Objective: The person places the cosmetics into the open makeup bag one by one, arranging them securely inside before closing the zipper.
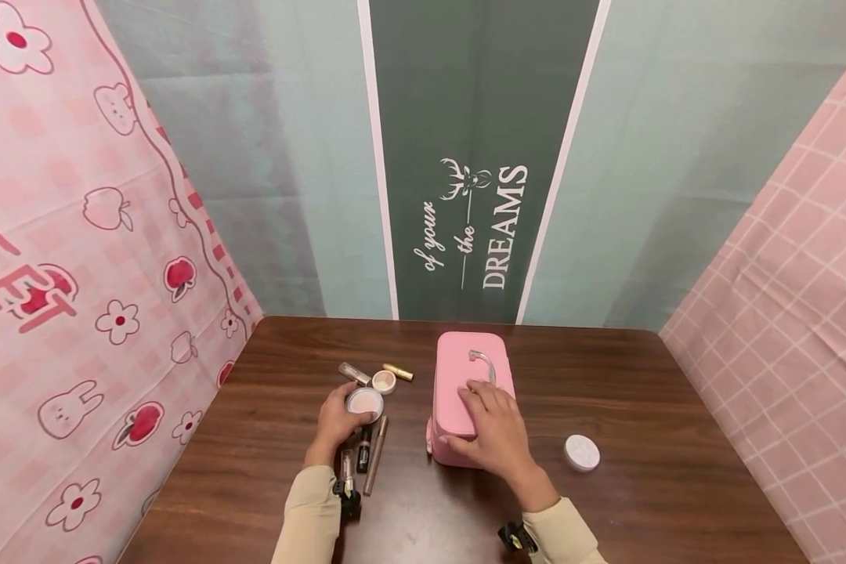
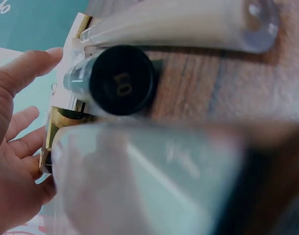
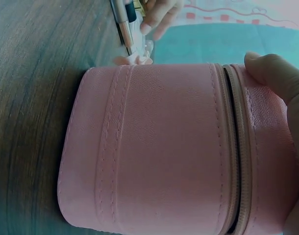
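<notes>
My left hand [image 1: 340,423] is at a round compact [image 1: 365,403] with a pale face, its thumb and fingers on opposite sides of the rim, gripping it. My right hand [image 1: 497,427] rests on the lid of a pink cosmetic case [image 1: 458,392], fingers spread over the top near the metal handle [image 1: 485,360]. In the right wrist view, the thumb [image 3: 274,71] lies across the lid edge above the zipper [image 3: 235,147], where a dark slit shows between the teeth. A smaller round palette [image 1: 384,381] sits just behind the compact.
Around the left hand lie a clear tube [image 1: 353,373], a gold tube [image 1: 398,371], a black-capped tube [image 1: 363,450], a brown pencil-like stick [image 1: 376,457] and another clear tube [image 1: 347,470]. A white round container [image 1: 581,453] stands right of the case on the brown table [image 1: 627,392].
</notes>
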The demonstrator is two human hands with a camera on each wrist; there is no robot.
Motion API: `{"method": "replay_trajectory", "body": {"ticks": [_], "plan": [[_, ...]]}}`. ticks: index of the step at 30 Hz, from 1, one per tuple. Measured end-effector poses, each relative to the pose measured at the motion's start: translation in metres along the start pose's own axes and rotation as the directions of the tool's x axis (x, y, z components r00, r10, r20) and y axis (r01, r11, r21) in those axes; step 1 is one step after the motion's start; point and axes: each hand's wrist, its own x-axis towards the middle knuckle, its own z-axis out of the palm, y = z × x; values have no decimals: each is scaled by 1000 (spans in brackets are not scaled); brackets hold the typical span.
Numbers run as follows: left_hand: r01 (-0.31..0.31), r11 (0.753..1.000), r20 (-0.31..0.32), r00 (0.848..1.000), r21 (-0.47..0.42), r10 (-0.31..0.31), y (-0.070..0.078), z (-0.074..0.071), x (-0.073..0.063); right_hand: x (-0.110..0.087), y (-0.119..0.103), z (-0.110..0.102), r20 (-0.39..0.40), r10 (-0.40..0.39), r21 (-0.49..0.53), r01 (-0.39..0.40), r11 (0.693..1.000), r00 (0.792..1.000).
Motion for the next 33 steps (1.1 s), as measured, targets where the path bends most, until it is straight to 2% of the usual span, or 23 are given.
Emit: {"method": "replay_trajectory", "body": {"ticks": [5,14,24,33], "plan": [[37,994,28,999,101,-40,3,4,2,-1,1,0,-31,-6,-10,6,1000,1000],[62,985,32,997,159,-68,5,4,3,0,2,1,-74,-25,10,26,1000,997],[51,988,-7,999,144,-50,3,3,3,4,3,0,-143,41,132,-23,991,989],[31,991,-46,999,127,-25,3,6,0,-1,6,-2,-175,13,173,17,985,985]]}}
